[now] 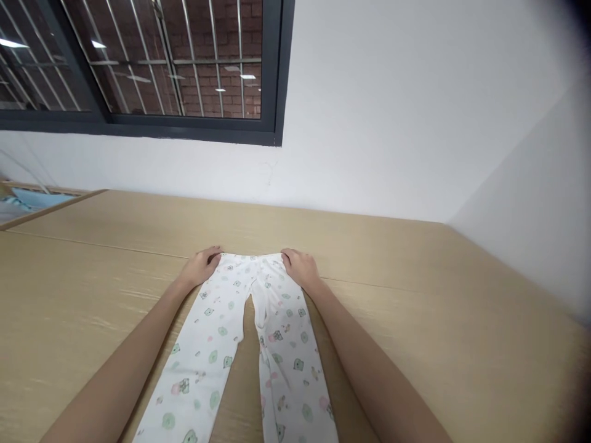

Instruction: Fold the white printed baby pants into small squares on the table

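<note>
White trousers (281, 307) with a green and pink animal print lie spread on the wooden surface, waistband toward the wall and legs toward me. At the left corner of the waistband, my left hand (203, 264) is closed on the fabric, thumb and fingers curled at its edge. My right hand (300, 267) grips the opposite corner in the same way. The waistband runs fairly straight between both hands. Some creases show near the crotch and the inner edge of the right-hand leg. The lower ends of both legs are out of view.
The wooden surface (392, 320) has a seam across it and meets a white wall (369, 123) at the back and right. A dark-framed window (184, 128) with metal bars is at upper left. Blue fabric (39, 198) lies beyond the surface's raised left edge.
</note>
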`<action>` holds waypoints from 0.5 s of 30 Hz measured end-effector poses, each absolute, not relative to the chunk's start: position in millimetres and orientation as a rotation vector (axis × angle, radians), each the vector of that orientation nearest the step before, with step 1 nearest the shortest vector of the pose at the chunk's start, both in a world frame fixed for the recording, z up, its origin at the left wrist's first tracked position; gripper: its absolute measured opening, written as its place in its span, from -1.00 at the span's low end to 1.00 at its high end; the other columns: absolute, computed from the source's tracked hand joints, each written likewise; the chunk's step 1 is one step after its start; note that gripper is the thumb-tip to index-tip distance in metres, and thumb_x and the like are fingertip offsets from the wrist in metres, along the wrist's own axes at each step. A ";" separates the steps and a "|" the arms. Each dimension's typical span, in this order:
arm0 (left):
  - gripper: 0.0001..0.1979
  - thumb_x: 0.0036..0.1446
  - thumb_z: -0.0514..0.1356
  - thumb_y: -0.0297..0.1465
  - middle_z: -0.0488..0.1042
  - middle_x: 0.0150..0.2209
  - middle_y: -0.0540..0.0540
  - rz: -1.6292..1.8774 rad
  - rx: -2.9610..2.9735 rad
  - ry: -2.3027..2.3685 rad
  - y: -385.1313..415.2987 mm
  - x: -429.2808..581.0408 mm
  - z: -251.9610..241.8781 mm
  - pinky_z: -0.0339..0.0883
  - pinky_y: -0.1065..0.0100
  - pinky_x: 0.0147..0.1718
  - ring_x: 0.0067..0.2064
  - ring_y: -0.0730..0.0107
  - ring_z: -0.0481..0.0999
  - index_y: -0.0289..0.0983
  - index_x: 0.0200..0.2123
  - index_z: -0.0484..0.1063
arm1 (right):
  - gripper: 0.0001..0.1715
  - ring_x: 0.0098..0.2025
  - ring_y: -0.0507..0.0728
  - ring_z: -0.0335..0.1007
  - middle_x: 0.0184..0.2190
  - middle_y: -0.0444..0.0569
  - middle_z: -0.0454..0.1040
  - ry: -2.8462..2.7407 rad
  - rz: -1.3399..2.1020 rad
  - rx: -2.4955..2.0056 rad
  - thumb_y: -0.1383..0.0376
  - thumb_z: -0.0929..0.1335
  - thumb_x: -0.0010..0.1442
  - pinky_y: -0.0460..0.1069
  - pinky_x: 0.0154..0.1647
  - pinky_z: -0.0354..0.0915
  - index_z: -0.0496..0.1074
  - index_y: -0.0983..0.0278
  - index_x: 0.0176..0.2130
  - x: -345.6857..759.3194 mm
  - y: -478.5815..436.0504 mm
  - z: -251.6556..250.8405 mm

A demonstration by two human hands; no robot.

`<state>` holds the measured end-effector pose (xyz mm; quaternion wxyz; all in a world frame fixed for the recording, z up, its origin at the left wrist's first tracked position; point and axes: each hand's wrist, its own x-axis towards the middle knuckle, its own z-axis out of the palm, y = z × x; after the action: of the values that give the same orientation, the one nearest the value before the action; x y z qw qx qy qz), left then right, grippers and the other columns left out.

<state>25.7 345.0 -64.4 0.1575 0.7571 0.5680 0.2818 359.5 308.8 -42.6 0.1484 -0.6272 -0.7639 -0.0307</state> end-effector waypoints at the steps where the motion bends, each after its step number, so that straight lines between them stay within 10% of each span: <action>1: -0.55 0.27 -0.02 -0.13 0.46 0.22 -0.05 0.808 2.164 1.625 345.2 25.7 -64.7 0.30 0.14 0.40 0.33 0.21 0.37 -0.16 0.03 0.53 | -0.62 -0.05 0.14 0.50 -0.01 -0.03 0.59 -2.194 -0.088 -1.803 0.24 0.14 0.49 -0.03 -0.13 0.21 0.47 0.18 0.03 359.5 308.7 -42.5; 15: -0.57 0.29 -0.03 -0.16 0.45 0.23 -0.03 0.811 2.168 1.608 343.2 29.0 -62.0 0.34 0.16 0.37 0.33 0.23 0.37 -0.13 0.03 0.53 | -0.62 -0.05 0.14 0.51 -0.01 -0.04 0.59 -2.180 -0.091 -1.795 0.25 0.16 0.47 -0.02 -0.15 0.23 0.49 0.18 0.05 361.1 308.3 -41.2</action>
<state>29.0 343.2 -62.0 0.1607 0.7593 0.5630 0.2841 361.1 308.3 -41.2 0.1574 -0.6274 -0.7620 -0.0319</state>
